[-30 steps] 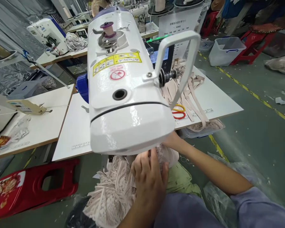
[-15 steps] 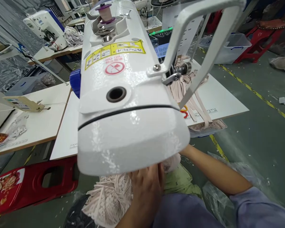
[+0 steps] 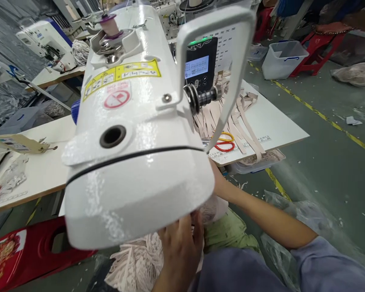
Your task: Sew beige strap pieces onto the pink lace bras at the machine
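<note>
**Near**
- Left hand: grip apart, fingers stretched flat on the lace, tips reaching under the machine head; not closed round anything, so far as shows.
- Lace fabric: pale pink openwork, bunched in the lap and running up beneath the machine head. Judged light, limp and easily snagged or stretched. Best held flat under the finger pads or pinched along a firm edge, not through the open mesh.
- Green cloth: just beside the lace, under the right forearm.
- Right hand: only the heel shows, the rest hidden under the machine head; state of its grip cannot be told.

**Middle**
- Sewing machine head: white, glossy, fills the view; yellow warning label, thread spool on top, needle area hidden.
- Red stool: on the floor, left.
- Tabletop: white, carries the machine.
- Scissors: yellow and red handles, lying on the tabletop.
- Beige straps: loose heap touching the scissors, some trailing over the edge.
- Control panel: dark, screen lit.

**Far**
- Second sewing machine: on another tabletop.
- Plastic bin: on the floor, beside a yellow floor line.
</note>
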`<state>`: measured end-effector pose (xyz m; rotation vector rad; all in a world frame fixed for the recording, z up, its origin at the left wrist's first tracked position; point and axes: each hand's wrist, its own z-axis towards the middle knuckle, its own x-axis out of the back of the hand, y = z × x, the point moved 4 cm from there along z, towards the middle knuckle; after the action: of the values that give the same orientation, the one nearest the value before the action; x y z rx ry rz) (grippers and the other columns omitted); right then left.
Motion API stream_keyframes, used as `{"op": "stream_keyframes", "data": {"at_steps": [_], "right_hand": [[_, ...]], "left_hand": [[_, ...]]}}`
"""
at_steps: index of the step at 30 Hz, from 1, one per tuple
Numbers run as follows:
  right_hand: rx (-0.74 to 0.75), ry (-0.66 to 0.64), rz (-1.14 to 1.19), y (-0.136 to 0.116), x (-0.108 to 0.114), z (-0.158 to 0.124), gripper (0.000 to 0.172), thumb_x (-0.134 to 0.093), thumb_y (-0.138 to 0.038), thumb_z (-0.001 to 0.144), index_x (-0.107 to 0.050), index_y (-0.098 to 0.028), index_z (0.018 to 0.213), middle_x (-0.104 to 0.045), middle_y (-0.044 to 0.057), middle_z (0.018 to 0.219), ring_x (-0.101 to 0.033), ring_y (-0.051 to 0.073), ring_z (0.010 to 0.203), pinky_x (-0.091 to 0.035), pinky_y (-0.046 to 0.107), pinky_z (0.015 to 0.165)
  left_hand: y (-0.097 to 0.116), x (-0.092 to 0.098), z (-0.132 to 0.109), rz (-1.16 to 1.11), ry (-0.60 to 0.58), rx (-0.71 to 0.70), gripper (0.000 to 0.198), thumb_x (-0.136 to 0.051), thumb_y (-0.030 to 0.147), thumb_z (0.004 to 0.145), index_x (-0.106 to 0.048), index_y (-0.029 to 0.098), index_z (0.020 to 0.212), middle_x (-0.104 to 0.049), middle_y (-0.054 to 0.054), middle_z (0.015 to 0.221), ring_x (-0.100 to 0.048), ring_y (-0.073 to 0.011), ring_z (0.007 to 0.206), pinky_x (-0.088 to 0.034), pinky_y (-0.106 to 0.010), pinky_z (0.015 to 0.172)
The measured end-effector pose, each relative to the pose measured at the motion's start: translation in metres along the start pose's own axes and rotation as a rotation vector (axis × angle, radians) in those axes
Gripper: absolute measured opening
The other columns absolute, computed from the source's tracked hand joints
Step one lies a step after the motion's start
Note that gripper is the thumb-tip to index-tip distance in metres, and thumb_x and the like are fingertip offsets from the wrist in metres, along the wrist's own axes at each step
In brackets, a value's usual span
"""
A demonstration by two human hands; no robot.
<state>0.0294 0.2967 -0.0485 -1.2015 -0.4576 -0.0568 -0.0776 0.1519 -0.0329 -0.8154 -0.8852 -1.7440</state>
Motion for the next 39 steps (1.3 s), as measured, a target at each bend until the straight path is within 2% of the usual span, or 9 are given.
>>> {"op": "stream_keyframes", "data": {"at_steps": [2,4,7,9,12,17,21,31,39], "right_hand": [[0.007,0.059,0.062,-0.001,0.004,-0.007,0.007,-0.06,-0.019,0.083,-0.063,-0.021,0.09,-0.063,0.006,0.097,-0.057,0.018,0.077,-0.051,0.031,0.069],[-0.013,0.099,0.117,0.0,0.007,-0.018,0.01,-0.059,-0.027,0.086,-0.063,-0.02,0.093,-0.065,0.007,0.103,-0.057,0.016,0.075,-0.05,0.03,0.066],[-0.076,0.118,0.16,0.006,0.008,-0.035,0.013,-0.058,-0.031,0.088,-0.062,-0.02,0.093,-0.065,0.007,0.1,-0.057,0.015,0.072,-0.048,0.027,0.063],[-0.09,0.128,0.168,0.011,0.007,-0.046,0.014,-0.058,-0.033,0.088,-0.06,-0.02,0.094,-0.064,0.006,0.097,-0.058,0.015,0.072,-0.048,0.027,0.064],[-0.033,0.126,0.155,0.014,0.005,-0.059,0.017,-0.059,-0.036,0.089,-0.058,-0.02,0.092,-0.063,0.006,0.095,-0.059,0.016,0.076,-0.049,0.029,0.069],[0.064,0.108,0.131,0.013,0.004,-0.068,0.029,-0.061,-0.049,0.089,-0.056,-0.021,0.092,-0.062,0.006,0.095,-0.062,0.021,0.09,-0.05,0.033,0.08],[0.09,0.089,0.126,0.013,0.003,-0.07,0.034,-0.059,-0.054,0.09,-0.056,-0.02,0.093,-0.062,0.007,0.095,-0.062,0.02,0.09,-0.05,0.033,0.08],[0.111,0.056,0.066,0.019,0.003,-0.075,0.046,-0.053,-0.065,0.09,-0.055,-0.02,0.098,-0.063,0.008,0.095,-0.061,0.02,0.088,-0.05,0.032,0.079],[0.229,-0.115,-0.075,0.026,0.007,-0.082,0.06,-0.039,-0.071,0.092,-0.059,-0.016,0.107,-0.067,0.012,0.097,-0.062,0.023,0.09,-0.049,0.035,0.081]], "left_hand": [[-0.01,0.001,-0.005,-0.023,0.042,0.013,0.041,-0.059,0.026,0.092,-0.055,0.017,0.132,-0.059,-0.019,0.121,-0.057,-0.0323,0.113,-0.043,-0.047,0.098],[-0.023,-0.001,-0.009,-0.086,0.079,0.093,0.041,-0.059,0.03,0.092,-0.053,0.015,0.13,-0.058,-0.018,0.115,-0.057,-0.0314,0.108,-0.046,-0.046,0.092],[-0.041,-0.011,-0.013,-0.321,0.002,0.316,0.037,-0.053,0.037,0.095,-0.051,0.016,0.126,-0.062,-0.014,0.107,-0.062,-0.0281,0.102,-0.052,-0.041,0.084],[-0.047,-0.019,-0.016,-0.511,-0.079,0.44,0.038,-0.049,0.041,0.097,-0.05,0.017,0.127,-0.064,-0.013,0.109,-0.065,-0.026,0.103,-0.054,-0.037,0.084],[-0.049,-0.024,-0.017,-0.616,-0.126,0.523,0.042,-0.052,0.045,0.096,-0.05,0.016,0.127,-0.065,-0.013,0.111,-0.065,-0.0255,0.106,-0.054,-0.037,0.087],[-0.047,-0.017,-0.014,-0.492,-0.097,0.506,0.038,-0.059,0.045,0.09,-0.055,0.018,0.117,-0.062,-0.008,0.099,-0.064,-0.0232,0.092,-0.055,-0.035,0.08],[-0.044,-0.014,-0.011,-0.471,-0.077,0.49,0.038,-0.059,0.045,0.09,-0.054,0.018,0.117,-0.06,-0.008,0.096,-0.063,-0.0225,0.088,-0.055,-0.033,0.075],[-0.036,-0.008,-0.005,-0.55,-0.037,0.579,0.034,-0.056,0.045,0.092,-0.055,0.017,0.11,-0.058,-0.007,0.094,-0.06,-0.0186,0.084,-0.05,-0.026,0.067],[-0.049,-0.016,-0.009,-0.588,-0.055,0.586,0.032,-0.058,0.045,0.091,-0.056,0.017,0.105,-0.06,-0.006,0.093,-0.062,-0.0175,0.081,-0.05,-0.025,0.066]]}}
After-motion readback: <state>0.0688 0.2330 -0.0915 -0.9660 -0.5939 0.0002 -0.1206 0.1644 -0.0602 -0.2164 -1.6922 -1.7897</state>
